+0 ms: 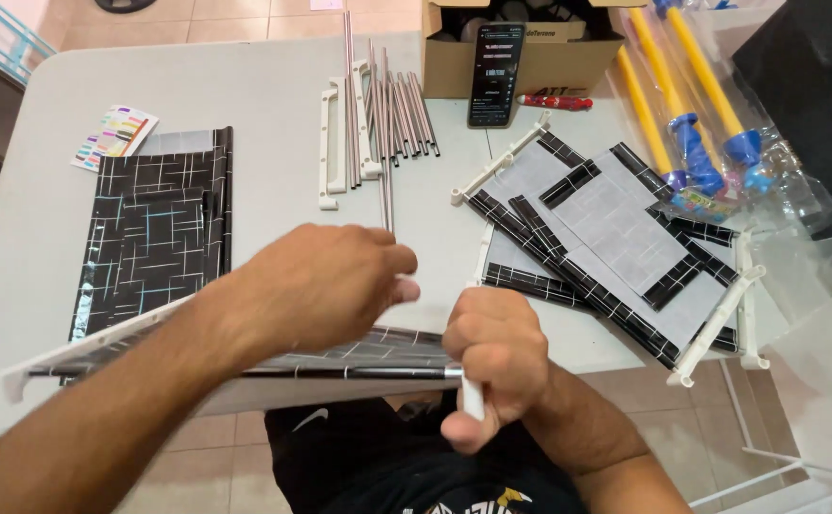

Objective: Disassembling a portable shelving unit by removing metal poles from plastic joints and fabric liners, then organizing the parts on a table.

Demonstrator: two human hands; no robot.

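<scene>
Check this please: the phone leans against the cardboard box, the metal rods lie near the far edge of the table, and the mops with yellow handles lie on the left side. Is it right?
Not quite. In the head view the mops with yellow handles lie on the right side, not the left. The phone does lean against the cardboard box, and the metal rods lie near the table's far edge.

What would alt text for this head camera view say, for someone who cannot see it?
Two bare hands work at a grey table's near edge: the right hand grips a white plastic bar, the left hand hovers over a black patterned fabric shelf panel. Behind lie silver metal rods, more panels and a cardboard box.
</scene>
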